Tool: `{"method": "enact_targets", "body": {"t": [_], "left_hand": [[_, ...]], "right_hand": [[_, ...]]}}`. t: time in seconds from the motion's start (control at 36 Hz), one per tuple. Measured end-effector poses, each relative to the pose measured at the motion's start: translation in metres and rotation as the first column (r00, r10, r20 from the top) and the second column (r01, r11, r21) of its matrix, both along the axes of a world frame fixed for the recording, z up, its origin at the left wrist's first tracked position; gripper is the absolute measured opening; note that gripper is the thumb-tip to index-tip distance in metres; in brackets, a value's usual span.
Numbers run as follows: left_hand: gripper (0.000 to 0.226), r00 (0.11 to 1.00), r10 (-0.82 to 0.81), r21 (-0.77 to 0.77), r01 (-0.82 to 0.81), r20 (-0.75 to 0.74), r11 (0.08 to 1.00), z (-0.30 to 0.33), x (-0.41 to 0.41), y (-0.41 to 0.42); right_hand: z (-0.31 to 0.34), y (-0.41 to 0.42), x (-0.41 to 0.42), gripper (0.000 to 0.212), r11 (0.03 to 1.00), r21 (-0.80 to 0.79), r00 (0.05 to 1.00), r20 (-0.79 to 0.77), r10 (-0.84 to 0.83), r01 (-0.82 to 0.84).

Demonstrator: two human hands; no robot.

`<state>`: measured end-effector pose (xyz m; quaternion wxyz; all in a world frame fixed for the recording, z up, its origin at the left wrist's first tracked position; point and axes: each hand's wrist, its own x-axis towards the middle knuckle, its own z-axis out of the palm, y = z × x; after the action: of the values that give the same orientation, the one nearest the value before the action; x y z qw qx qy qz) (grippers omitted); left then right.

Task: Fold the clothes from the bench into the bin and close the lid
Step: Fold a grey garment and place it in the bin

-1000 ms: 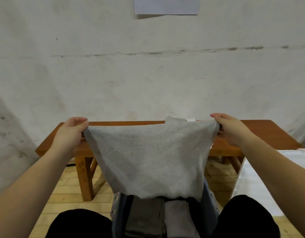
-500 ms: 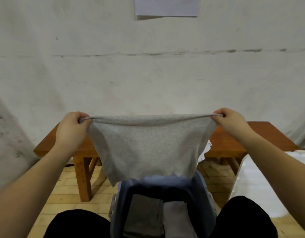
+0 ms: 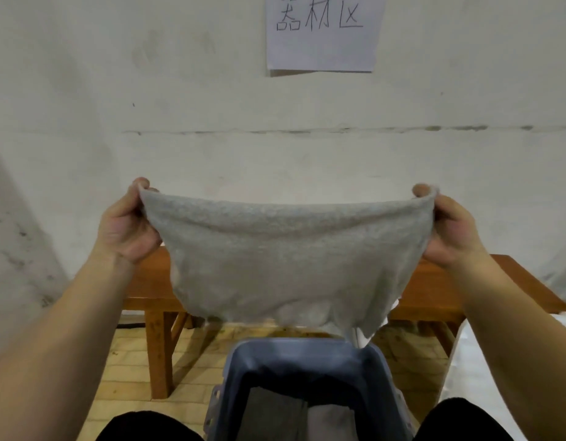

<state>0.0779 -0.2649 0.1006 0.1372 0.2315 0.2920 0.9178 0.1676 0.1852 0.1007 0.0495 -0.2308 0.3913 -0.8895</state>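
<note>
Both hands are holding a grey garment up in the air, spread out between them. The left hand is pinching the top left corner, thumb up at the edge and fingers curling behind the cloth. The right hand is pinching the top right corner the same way. The top edge is sagging a little between the two grips and the rest is hanging down in one wide panel, lower edge uneven, with a pale bit poking out at the lower right. The garment is hanging above and just behind the blue bin, not touching it. The bin is sitting open on the floor between the person's knees in black trousers, with folded grey clothes lying inside. The wooden bench is standing behind the garment against the white wall, mostly hidden by the cloth. A paper sign with handwritten characters is hanging on the wall above. Something white is showing at the right edge; cannot tell what it is.
</note>
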Motion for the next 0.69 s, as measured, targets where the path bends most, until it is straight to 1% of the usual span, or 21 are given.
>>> {"method": "enact_targets", "body": {"t": [0.03, 0.06, 0.08, 0.11, 0.14, 0.19, 0.25, 0.31, 0.36, 0.44, 0.5, 0.58, 0.61, 0.64, 0.69], "left_hand": [[0.018, 1.0, -0.008, 0.026, 0.008, 0.019, 1.0, 0.001, -0.001, 0.002], [0.022, 0.998, 0.056, -0.012, -0.056, 0.009, 0.998, 0.006, 0.002, 0.007], [0.018, 0.996, 0.081, -0.045, -0.082, -0.04, 0.996, 0.012, 0.005, 0.015], [0.011, 0.992, 0.032, -0.061, -0.039, -0.118, 0.997, 0.019, 0.007, 0.029], [0.006, 0.982, -0.018, -0.085, 0.002, -0.186, 0.996, 0.025, 0.008, 0.044], [0.021, 0.965, -0.027, -0.201, -0.027, -0.261, 0.979, 0.036, 0.021, 0.072], [0.027, 0.952, -0.05, -0.26, -0.032, -0.301, 0.965, 0.042, 0.03, 0.097], [0.025, 0.934, -0.09, -0.307, -0.022, -0.345, 0.951, 0.044, 0.039, 0.119], [0.024, 0.916, -0.127, -0.332, -0.007, -0.381, 0.943, 0.043, 0.047, 0.139], [0.021, 0.901, -0.173, -0.307, 0.047, -0.399, 0.95, 0.041, 0.055, 0.16], [0.021, 0.912, -0.155, -0.301, 0.037, -0.379, 0.953, 0.04, 0.059, 0.167], [0.025, 0.923, -0.098, -0.313, -0.025, -0.371, 0.949, 0.035, 0.059, 0.174], [0.03, 0.928, -0.085, -0.318, -0.037, -0.362, 0.947, 0.034, 0.058, 0.175], [0.041, 0.932, -0.079, -0.335, -0.047, -0.353, 0.941, 0.032, 0.057, 0.175], [0.07, 0.944, -0.073, -0.397, -0.064, -0.321, 0.915, 0.031, 0.055, 0.175]], "right_hand": [[0.008, -0.003, 0.002, 0.017, 0.985, 0.05, 0.986, -0.05, -0.162, 0.164], [0.014, -0.006, 0.007, 0.021, 0.968, 0.064, 0.969, -0.063, -0.239, 0.242], [0.021, -0.014, 0.009, 0.016, 0.957, 0.113, 0.962, -0.095, -0.258, 0.267], [0.026, -0.023, 0.008, 0.006, 0.96, 0.175, 0.972, -0.122, -0.199, 0.218], [0.03, -0.034, 0.008, 0.004, 0.964, 0.212, 0.986, -0.09, -0.142, 0.158], [0.033, -0.055, 0.005, 0.026, 0.897, 0.321, 0.945, -0.223, -0.24, 0.303], [0.037, -0.078, 0.006, 0.047, 0.849, 0.392, 0.923, -0.292, -0.252, 0.355], [0.039, -0.1, 0.007, 0.052, 0.819, 0.419, 0.907, -0.327, -0.265, 0.391], [0.04, -0.118, 0.009, 0.045, 0.815, 0.403, 0.888, -0.37, -0.271, 0.417], [0.039, -0.133, 0.011, 0.038, 0.817, 0.381, 0.881, -0.37, -0.293, 0.432], [0.036, -0.135, 0.012, 0.033, 0.803, 0.384, 0.875, -0.359, -0.325, 0.456], [0.032, -0.136, 0.016, 0.026, 0.797, 0.382, 0.874, -0.335, -0.352, 0.467], [0.031, -0.136, 0.016, 0.023, 0.794, 0.389, 0.876, -0.325, -0.356, 0.467], [0.03, -0.135, 0.017, 0.021, 0.796, 0.393, 0.881, -0.314, -0.353, 0.459], [0.031, -0.135, 0.017, 0.019, 0.804, 0.402, 0.893, -0.296, -0.339, 0.438]]}}
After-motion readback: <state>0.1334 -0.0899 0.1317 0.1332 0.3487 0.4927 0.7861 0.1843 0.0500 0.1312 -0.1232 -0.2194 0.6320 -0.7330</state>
